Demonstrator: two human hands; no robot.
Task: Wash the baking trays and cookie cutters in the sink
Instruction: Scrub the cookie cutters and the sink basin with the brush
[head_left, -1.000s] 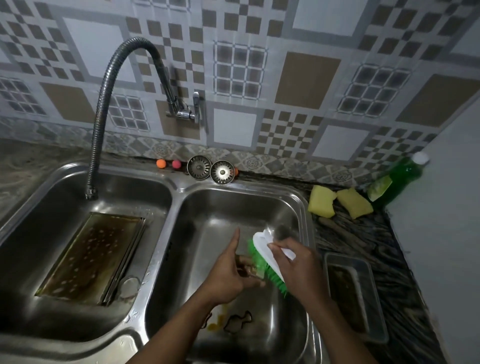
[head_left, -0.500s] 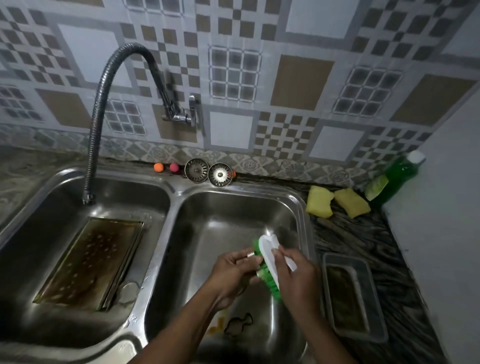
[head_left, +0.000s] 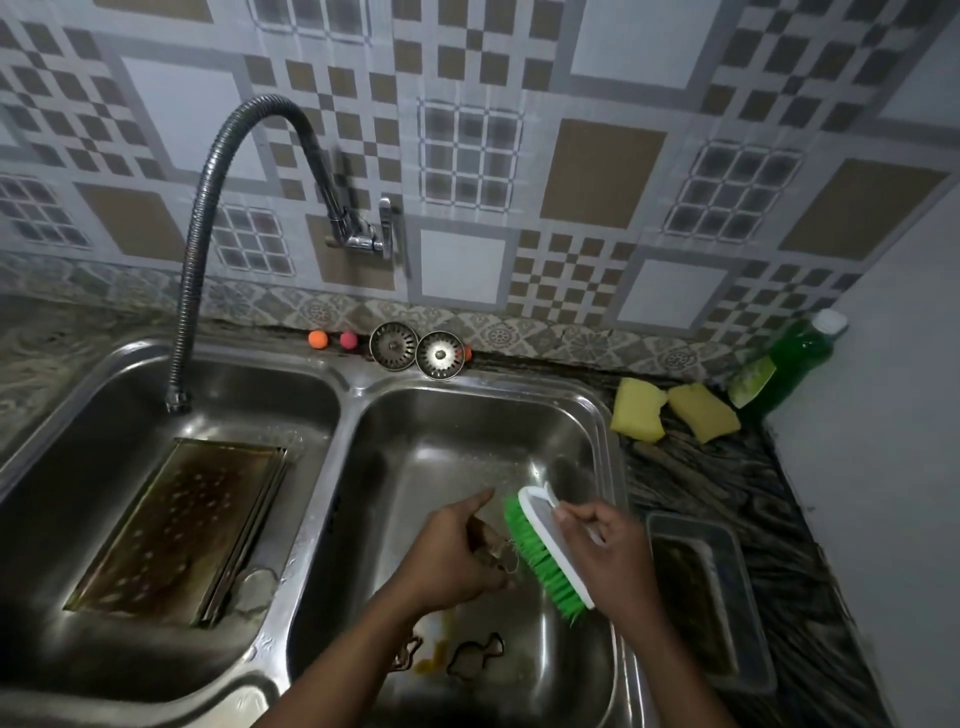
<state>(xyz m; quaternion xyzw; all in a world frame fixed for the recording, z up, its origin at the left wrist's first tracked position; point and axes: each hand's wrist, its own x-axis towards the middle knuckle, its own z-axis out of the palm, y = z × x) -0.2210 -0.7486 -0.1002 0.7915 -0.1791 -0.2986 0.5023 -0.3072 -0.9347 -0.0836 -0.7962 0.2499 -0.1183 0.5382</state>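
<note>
Left hand (head_left: 451, 564) round cookie cutter (head_left: 500, 560), right hand (head_left: 615, 558) round brush (head_left: 543, 558), over steel sink (head_left: 519, 385), tiled wall (head_left: 597, 171) behind.

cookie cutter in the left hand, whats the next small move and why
Probably sweep the brush down so its green bristles rub across the cookie cutter. The left hand pinches it over the right basin, the right hand grips the brush, and the bristles sit right beside the metal, so a scrubbing stroke looks like the natural step.

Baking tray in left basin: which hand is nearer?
Left. Left hand, holding a cookie cutter over the right basin, is past the divider from the baking tray; right hand grips the brush farther right.
</note>
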